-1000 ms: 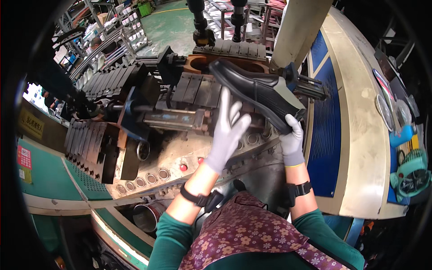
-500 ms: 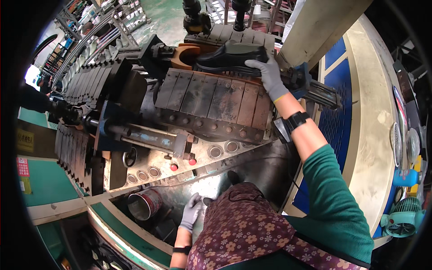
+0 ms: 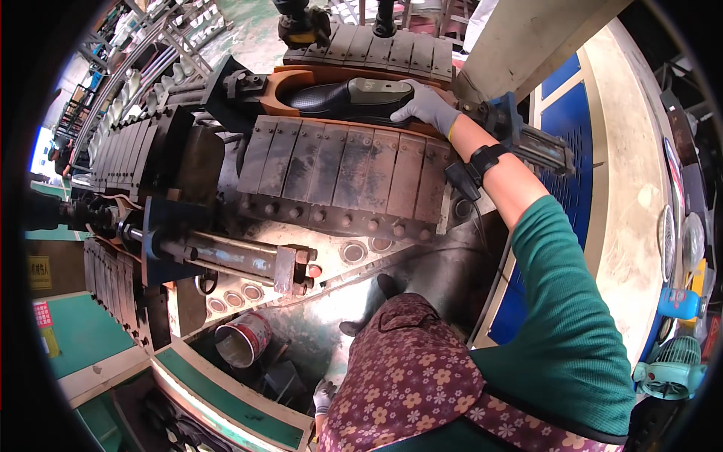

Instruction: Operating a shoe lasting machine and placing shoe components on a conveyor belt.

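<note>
Landmark: the orange cradle (image 3: 269,96). All places are read from it, as the wearer sees them.

Black shoe (image 3: 320,98): lies lengthwise inside the cradle, toe end to the left, a grey-green panel showing on its upper. The cradle's rim runs around it on the near and far sides.

Right hand (image 3: 431,109): grey-white glove, at the cradle's right end. Fingers bent over the right end of the shoe, thumb against its near side; gripping the shoe. Black strap (image 3: 486,158) on that wrist, nearer the wearer than the cradle.

Left hand (image 3: 324,395): gloved, low and well apart from the cradle on the near side, beside the flowered apron (image 3: 407,354). Partly hidden; cannot tell whether its fingers are open or closed. Nothing visible in it.

Surroundings: a dark plated block (image 3: 346,166) sits just in front of the cradle; a second plated block (image 3: 376,49) just behind. A blue clamp (image 3: 504,120) stands close to the cradle's right end. A cylinder with rods (image 3: 233,256) is nearer the wearer and to the cradle's left. A bucket (image 3: 243,339) stands farther down on the near side. A blue bottle (image 3: 679,303) is well to the right of the cradle, with a green motor (image 3: 672,369) below it.
</note>
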Demonstrator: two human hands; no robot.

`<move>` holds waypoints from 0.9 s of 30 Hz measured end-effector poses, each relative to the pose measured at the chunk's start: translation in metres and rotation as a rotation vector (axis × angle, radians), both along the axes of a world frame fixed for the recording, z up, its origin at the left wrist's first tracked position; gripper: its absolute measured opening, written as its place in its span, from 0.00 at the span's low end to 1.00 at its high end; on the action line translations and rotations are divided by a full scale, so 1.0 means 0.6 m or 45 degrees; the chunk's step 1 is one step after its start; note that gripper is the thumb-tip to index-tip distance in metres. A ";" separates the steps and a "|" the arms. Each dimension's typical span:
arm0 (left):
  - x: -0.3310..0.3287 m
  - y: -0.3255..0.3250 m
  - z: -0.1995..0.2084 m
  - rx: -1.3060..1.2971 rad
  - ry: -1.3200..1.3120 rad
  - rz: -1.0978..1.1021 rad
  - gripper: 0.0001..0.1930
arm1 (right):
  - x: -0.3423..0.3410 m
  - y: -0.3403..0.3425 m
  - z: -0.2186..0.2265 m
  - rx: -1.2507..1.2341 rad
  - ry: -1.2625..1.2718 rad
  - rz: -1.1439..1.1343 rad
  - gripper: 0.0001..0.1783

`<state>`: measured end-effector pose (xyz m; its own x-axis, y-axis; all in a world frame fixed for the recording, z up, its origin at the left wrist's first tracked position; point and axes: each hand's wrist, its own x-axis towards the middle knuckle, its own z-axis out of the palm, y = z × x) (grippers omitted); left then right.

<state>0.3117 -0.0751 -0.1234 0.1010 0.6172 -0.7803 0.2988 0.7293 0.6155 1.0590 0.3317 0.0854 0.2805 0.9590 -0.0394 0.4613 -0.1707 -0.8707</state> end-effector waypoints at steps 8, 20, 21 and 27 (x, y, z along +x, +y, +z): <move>0.080 0.053 0.006 -0.166 -0.079 0.516 0.25 | 0.024 -0.011 -0.017 -0.121 -0.224 0.006 0.48; 0.056 0.112 -0.014 0.200 -0.124 0.151 0.20 | 0.016 0.026 -0.001 -0.044 -0.205 0.065 0.45; 0.043 0.118 -0.024 0.519 -0.133 -0.188 0.20 | 0.025 0.023 0.000 -0.010 -0.296 0.028 0.48; 0.014 0.030 0.013 0.891 0.183 -0.394 0.23 | -0.020 0.007 0.013 -0.189 -0.160 -0.033 0.49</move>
<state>0.3203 -0.0571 -0.1157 0.2765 0.9311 -0.2379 0.5374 0.0554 0.8415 1.0471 0.3362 0.0935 0.3165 0.9377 -0.1430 0.5585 -0.3061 -0.7709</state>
